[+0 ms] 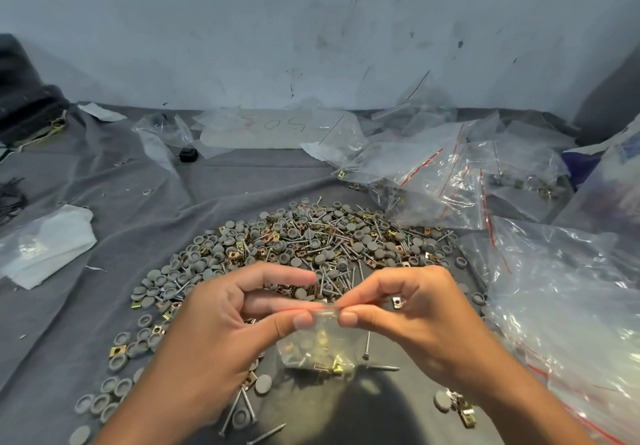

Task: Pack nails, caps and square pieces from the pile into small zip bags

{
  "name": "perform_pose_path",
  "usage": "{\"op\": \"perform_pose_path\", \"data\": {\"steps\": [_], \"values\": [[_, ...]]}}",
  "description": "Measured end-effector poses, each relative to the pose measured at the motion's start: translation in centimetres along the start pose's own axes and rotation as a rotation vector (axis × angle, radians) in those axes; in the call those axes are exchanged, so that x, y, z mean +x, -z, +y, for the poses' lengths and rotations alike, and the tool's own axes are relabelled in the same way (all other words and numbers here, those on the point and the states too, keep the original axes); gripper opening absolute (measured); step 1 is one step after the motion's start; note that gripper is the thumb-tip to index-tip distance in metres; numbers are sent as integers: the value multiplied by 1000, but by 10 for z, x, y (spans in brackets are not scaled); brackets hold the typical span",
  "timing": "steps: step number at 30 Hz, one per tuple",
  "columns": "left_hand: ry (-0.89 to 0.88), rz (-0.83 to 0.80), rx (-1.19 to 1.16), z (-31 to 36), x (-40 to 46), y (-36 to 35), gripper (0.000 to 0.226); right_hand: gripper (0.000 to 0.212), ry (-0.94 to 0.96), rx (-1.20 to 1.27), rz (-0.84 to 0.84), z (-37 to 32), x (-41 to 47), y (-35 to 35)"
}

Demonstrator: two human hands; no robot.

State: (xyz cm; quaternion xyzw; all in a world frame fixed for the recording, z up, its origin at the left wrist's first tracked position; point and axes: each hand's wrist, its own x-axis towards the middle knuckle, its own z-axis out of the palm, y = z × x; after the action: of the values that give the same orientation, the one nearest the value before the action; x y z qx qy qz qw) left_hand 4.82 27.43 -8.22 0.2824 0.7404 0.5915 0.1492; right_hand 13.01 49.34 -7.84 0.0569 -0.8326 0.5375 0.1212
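Above the pile [298, 247] — loose bags [446, 174] crowding right — left hand [221, 320] and right hand [415, 309] pinch a filled zip bag [318, 347].

I can see hand-drawn marks on a flat card [263, 129] at the back, under clear plastic. They look like "50" and "205", upside down and faint.

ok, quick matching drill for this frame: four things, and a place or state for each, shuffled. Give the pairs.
Things:
1. small zip bag
2. pile
3. black box
4. white cloth

Places or states:
A. far, by the clear bags near the wall
B. pinched at its top by left hand and right hand
C. left side of the grey sheet
D. just beyond the hands

Pairs: 1-B, 2-D, 3-A, 4-C
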Motion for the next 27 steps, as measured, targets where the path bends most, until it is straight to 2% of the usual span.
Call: {"op": "perform_pose_path", "data": {"steps": [4,7,11,15,18,20,23,25,27], "values": [[-5,-57,-12,-1,0,5,40,28,-45,173,-77,1,-1,14],[-31,-43,48,0,-2,2,43,31,-43,108,-77,-1,-3,15],[-78,105,4,4,1,-2,43,29,19,-133,-5,-15,5,15],[-127,397,-188,-2,6,10,46,24,-55,-171,-11,-32,59,20],[-109,434,-171,-5,8,11,38,20,-89,-209,148,-29,121,38],[-87,409,-147,-6,8,8,30,19,-138,-89,354,-22,160,63],[-59,368,-99,-5,8,3,47,16,-270,144,691,9,197,113],[-51,364,-57,-3,8,-1,50,25,-415,117,765,38,200,136],[-53,362,-15,-2,7,-4,43,41,-565,118,729,65,192,148]]}}
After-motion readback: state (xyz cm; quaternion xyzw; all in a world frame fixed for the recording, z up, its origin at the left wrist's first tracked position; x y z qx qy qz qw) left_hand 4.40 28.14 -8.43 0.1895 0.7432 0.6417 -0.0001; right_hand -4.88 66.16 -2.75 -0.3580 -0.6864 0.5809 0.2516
